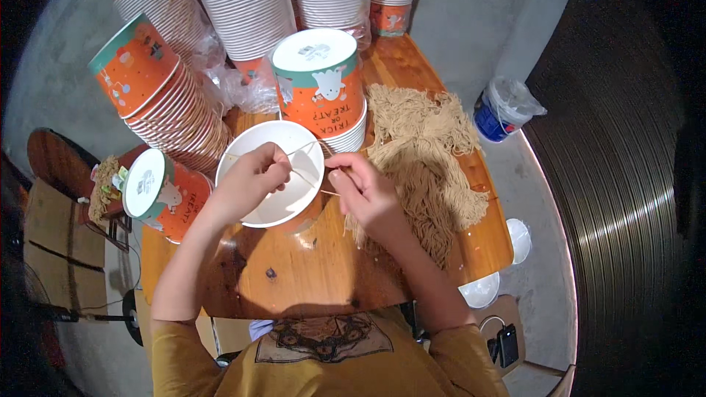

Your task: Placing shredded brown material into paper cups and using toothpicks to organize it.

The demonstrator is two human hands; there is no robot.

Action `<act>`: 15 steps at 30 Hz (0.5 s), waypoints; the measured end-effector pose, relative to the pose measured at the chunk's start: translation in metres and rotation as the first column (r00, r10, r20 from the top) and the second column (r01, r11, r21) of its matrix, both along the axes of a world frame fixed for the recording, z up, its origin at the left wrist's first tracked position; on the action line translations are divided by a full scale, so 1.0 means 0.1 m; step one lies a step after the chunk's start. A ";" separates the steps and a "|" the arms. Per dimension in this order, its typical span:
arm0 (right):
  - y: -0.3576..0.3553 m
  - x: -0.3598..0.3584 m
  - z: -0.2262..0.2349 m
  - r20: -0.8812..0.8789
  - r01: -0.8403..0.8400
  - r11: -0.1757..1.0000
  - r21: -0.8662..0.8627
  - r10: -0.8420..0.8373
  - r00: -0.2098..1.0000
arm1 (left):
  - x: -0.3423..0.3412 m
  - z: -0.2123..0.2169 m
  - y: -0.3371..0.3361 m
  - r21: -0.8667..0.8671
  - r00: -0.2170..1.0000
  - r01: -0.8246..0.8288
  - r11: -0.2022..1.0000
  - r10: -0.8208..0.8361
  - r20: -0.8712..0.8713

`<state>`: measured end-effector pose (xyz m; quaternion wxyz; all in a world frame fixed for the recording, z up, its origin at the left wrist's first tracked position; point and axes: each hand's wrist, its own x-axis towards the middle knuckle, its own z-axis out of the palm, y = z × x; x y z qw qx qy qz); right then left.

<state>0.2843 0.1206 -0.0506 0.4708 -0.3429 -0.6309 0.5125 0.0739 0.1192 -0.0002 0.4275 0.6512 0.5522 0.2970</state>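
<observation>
A thin beige cord [303, 148] is stretched in a loop between my two hands, over the mouth of an upright white-lined paper tub [259, 134]. My left hand [250, 182] pinches the cord between thumb and fingers at the tub's left side. Near the tub's right rim, my right hand [368, 192] is closed on the other part of the cord, with the fingertips bent together. A large pile of loose beige cords [430, 154] lies on the wooden table [309, 279] just right of my right hand.
Upside-down orange paper tubs stand beyond the middle [318, 103] and at the left [173, 195]. Behind them rise a leaning stack of tubs [158, 77] and tall white stacks [239, 4], with clear plastic wrap [239, 92]. A blue-and-white bucket [504, 112] is on the floor to the right.
</observation>
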 end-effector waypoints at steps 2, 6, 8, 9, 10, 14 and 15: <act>0.01 -0.02 0.08 0.125 -0.067 0.997 -0.046 0.072 0.990 | 0.04 0.03 -0.02 -0.015 0.993 0.010 1.000 -0.008 0.115; 0.06 -0.09 0.08 0.193 -0.151 0.989 0.001 0.148 0.970 | 0.11 0.03 -0.07 -0.087 0.969 0.047 0.995 -0.024 0.244; 0.06 -0.14 0.05 -0.049 -0.109 0.987 -0.119 0.103 0.993 | 0.14 -0.04 -0.09 -0.107 0.917 0.022 0.994 0.023 0.399; 0.05 -0.15 0.08 -0.042 -0.118 0.986 -0.115 0.113 0.993 | 0.14 -0.06 -0.10 -0.098 0.922 0.041 0.994 0.000 0.387; 0.03 -0.15 0.13 -0.023 -0.115 0.983 -0.144 0.112 0.993 | 0.13 -0.09 -0.09 -0.130 0.903 0.084 0.988 -0.020 0.428; 0.14 -0.13 -0.05 -0.056 -0.158 0.963 -0.219 0.149 0.987 | 0.22 -0.12 -0.11 -0.218 0.848 0.106 0.970 0.026 0.530; 0.15 -0.12 -0.08 -0.078 -0.177 0.964 -0.199 0.165 0.983 | 0.22 -0.13 -0.10 -0.253 0.826 0.132 0.958 0.035 0.563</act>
